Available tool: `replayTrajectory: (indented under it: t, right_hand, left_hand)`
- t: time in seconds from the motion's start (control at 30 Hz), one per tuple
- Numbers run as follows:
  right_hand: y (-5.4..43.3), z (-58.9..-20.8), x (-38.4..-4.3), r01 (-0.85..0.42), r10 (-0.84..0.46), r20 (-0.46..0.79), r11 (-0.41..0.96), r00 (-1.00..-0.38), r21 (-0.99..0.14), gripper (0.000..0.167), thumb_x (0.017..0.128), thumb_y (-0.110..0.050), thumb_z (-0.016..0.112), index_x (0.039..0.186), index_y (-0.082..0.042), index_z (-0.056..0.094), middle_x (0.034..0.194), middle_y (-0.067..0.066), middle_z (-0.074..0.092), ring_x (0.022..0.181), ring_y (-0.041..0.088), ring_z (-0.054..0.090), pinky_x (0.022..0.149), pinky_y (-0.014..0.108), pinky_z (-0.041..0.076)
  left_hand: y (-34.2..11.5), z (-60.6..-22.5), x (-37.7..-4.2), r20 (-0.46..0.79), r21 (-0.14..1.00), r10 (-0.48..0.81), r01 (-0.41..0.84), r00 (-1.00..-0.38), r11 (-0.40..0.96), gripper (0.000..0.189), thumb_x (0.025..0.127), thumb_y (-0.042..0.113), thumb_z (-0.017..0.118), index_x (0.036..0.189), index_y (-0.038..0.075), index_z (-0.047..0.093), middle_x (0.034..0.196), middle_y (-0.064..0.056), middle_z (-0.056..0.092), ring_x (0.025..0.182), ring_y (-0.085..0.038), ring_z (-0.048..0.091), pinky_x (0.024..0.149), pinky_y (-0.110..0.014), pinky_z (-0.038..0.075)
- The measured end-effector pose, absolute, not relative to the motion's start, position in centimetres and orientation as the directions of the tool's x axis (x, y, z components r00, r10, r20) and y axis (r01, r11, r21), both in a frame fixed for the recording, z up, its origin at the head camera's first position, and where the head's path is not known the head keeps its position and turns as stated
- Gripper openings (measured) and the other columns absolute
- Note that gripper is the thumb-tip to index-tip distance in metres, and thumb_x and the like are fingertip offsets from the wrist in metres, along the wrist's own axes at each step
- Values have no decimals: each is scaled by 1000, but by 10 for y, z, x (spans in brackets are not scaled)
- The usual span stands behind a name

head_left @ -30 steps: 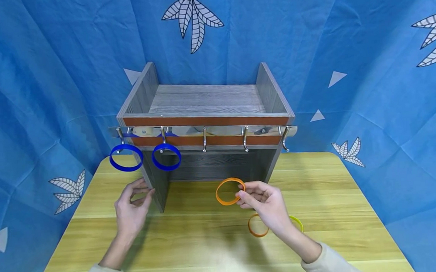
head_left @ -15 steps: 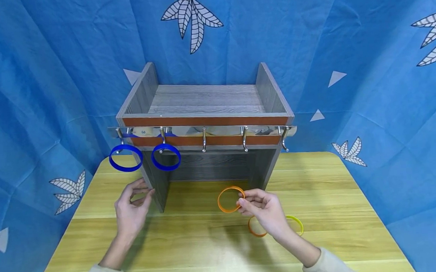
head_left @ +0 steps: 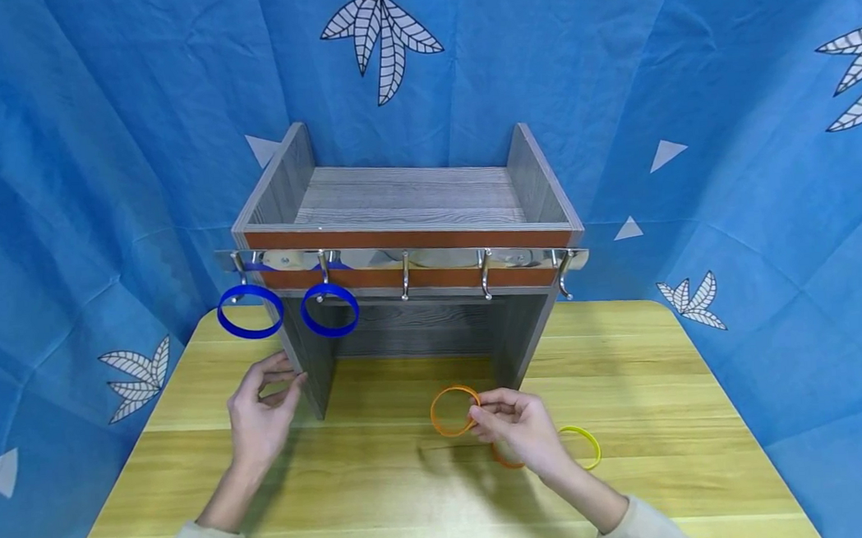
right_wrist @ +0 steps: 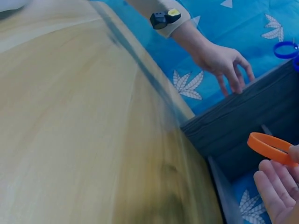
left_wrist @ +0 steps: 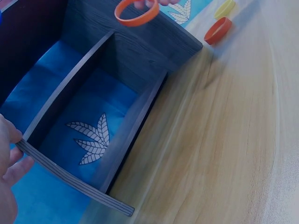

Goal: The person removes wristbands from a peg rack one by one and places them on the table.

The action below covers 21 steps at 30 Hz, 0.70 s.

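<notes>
My right hand [head_left: 518, 428] pinches an orange silicone wristband [head_left: 434, 417] between thumb and fingers, in the air before the shelf's lower opening. In the right wrist view the wristband [right_wrist: 268, 145] stands out from the fingertips. My left hand [head_left: 262, 415] grips the front edge of the left side panel of a grey wooden shelf [head_left: 309, 367]; the left wrist view has its fingers [left_wrist: 18, 170] on both sides of that edge. Two blue wristbands [head_left: 251, 333] hang from the two leftmost hooks of the shelf's metal rail [head_left: 371, 258]. The other hooks carry nothing.
On the table [head_left: 386, 502] lie a second orange wristband [left_wrist: 218, 31], partly behind my right hand in the head view, and a yellow wristband [head_left: 596, 448]. Blue patterned cloth [head_left: 536, 49] hangs behind and at both sides.
My right hand has moved down toward the table with the orange wristband, away from the hooks, uncovering more of the yellow wristband. The left hand has stayed on the panel.
</notes>
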State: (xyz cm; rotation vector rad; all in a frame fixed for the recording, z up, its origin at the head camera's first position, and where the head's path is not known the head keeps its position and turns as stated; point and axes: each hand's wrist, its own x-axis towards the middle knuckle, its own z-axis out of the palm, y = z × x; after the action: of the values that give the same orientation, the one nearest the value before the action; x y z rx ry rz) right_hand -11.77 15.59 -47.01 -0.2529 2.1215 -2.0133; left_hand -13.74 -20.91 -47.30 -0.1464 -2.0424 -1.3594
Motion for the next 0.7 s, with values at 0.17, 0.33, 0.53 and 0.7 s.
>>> replayTrajectory:
  t: [0.17,0.33,0.53,0.7]
  right_hand:
    - [157,-478,-117,63,-298,-98,125,-950,-990,41,99,-12,73,124,19,62,105,30,75,83,13,79,82,43,71]
    - [157,-485,-118,88,-324,-131,144,-937,-986,45,100,-11,72,127,22,58,110,37,72,83,14,78,84,45,71]
    - [156,-492,-121,90,-340,-145,174,-929,-981,42,100,-11,72,125,21,61,107,35,74,80,15,78,76,37,71]
    - [156,-497,-121,107,-351,-166,183,-922,-977,38,100,-11,71,124,19,63,106,33,74,80,18,78,74,35,71]
  left_hand:
    - [-208,-473,-137,589,775,-266,442,-763,451,39,82,-17,77,119,-7,70,103,-13,74,89,10,67,72,-7,62]
    - [-209,-472,-137,598,769,-260,451,-758,453,40,82,-19,76,120,-6,70,103,-14,74,89,9,67,73,-8,62]
    - [-209,-472,-137,599,769,-258,455,-758,450,40,82,-17,77,120,-6,70,103,-19,74,89,10,67,73,-7,62]
    - [-209,-472,-137,591,775,-261,446,-764,449,40,82,-16,77,120,-6,70,103,-17,73,89,7,68,73,-7,62]
